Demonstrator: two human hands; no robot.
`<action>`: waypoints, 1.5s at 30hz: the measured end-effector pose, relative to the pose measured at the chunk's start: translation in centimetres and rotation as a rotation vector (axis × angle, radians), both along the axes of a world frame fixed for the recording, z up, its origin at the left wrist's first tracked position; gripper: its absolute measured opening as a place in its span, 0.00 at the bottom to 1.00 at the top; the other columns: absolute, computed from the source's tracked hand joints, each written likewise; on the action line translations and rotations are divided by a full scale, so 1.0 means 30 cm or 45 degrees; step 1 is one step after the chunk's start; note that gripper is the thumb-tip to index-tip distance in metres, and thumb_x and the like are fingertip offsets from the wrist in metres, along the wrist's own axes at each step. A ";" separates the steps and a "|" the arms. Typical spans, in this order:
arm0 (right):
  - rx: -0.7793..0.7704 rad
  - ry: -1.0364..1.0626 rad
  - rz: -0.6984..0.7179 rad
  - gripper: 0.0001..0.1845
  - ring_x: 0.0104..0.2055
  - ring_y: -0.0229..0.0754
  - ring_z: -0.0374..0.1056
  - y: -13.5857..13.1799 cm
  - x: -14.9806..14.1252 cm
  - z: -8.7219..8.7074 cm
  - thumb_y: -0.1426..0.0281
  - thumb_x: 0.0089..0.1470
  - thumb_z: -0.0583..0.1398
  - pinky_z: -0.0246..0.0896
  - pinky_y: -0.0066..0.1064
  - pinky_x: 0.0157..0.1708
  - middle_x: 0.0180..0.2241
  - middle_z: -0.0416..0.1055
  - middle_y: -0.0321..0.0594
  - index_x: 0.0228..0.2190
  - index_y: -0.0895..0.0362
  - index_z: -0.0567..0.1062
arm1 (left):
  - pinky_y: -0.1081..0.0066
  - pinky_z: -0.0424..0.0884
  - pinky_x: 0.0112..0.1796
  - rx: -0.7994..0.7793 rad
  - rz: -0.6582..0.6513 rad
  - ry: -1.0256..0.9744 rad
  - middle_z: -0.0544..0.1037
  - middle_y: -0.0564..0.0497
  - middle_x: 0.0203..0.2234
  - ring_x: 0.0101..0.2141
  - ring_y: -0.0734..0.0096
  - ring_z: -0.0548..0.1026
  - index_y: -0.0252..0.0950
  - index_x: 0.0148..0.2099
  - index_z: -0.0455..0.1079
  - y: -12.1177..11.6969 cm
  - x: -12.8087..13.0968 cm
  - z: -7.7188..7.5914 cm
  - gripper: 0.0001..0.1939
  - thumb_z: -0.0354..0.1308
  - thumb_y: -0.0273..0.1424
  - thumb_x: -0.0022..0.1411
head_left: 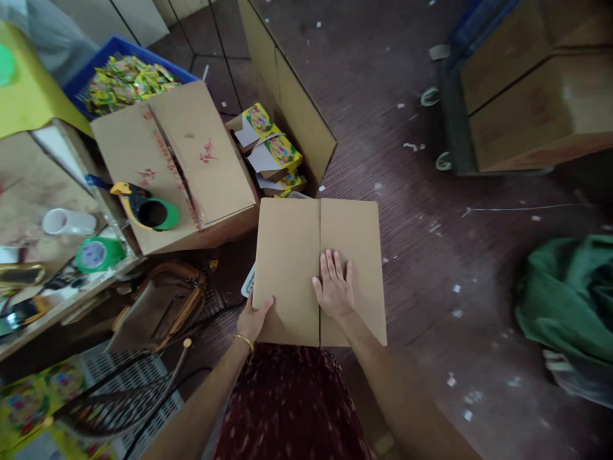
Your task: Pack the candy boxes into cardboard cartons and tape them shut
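In front of my body is a plain cardboard box (292,255), its two top flaps folded down and meeting along a narrow seam. My left hand (255,317) grips the box at its near left edge, thumb on top and fingers hidden down the side. Flat on the right flap, beside the seam, lies my right hand (335,284) with fingers stretched out. To the left, a larger carton (211,153) with red print carries a tape dispenser (148,207) holding green tape.
Yellow printed boxes (275,150) stand beyond the box, next to an upright cardboard sheet (292,83). A blue crate (122,45) holds small packets. At right are a trolley (453,128) with cartons and a green sack (565,294). A brown bag (158,306) sits lower left.
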State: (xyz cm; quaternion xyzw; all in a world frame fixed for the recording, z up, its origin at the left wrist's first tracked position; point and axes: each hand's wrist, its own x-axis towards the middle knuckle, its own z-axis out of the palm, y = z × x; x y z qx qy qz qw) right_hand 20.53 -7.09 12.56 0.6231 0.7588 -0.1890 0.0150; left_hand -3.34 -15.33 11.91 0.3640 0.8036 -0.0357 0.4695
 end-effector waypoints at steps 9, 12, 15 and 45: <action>-0.040 -0.004 0.049 0.35 0.70 0.46 0.27 0.011 0.023 -0.006 0.60 0.63 0.44 0.20 0.53 0.66 0.68 0.34 0.42 0.65 0.64 0.42 | 0.41 0.49 0.59 0.796 -0.450 0.340 0.48 0.36 0.66 0.65 0.42 0.41 0.37 0.66 0.55 0.407 0.211 0.051 0.31 0.50 0.42 0.65; -0.069 0.050 0.020 0.36 0.70 0.45 0.27 0.018 0.031 0.000 0.58 0.63 0.45 0.21 0.53 0.66 0.68 0.35 0.41 0.65 0.62 0.42 | 0.44 0.43 0.61 1.012 -0.911 0.213 0.43 0.41 0.68 0.66 0.46 0.34 0.41 0.66 0.55 0.671 0.363 0.020 0.27 0.46 0.39 0.67; -0.086 0.144 -0.043 0.36 0.70 0.43 0.29 0.026 0.044 0.012 0.56 0.63 0.46 0.21 0.48 0.67 0.67 0.39 0.39 0.65 0.60 0.44 | 0.49 0.40 0.63 1.003 -1.327 0.079 0.44 0.41 0.68 0.66 0.52 0.36 0.39 0.68 0.52 0.814 0.487 -0.047 0.28 0.46 0.37 0.67; -0.024 0.448 -0.473 0.31 0.70 0.48 0.30 -0.262 -0.007 0.068 0.67 0.60 0.50 0.28 0.45 0.67 0.67 0.43 0.47 0.62 0.65 0.55 | 0.48 0.35 0.63 1.058 -1.754 -0.105 0.36 0.51 0.69 0.66 0.54 0.39 0.45 0.64 0.59 0.492 0.498 -0.041 0.25 0.42 0.41 0.68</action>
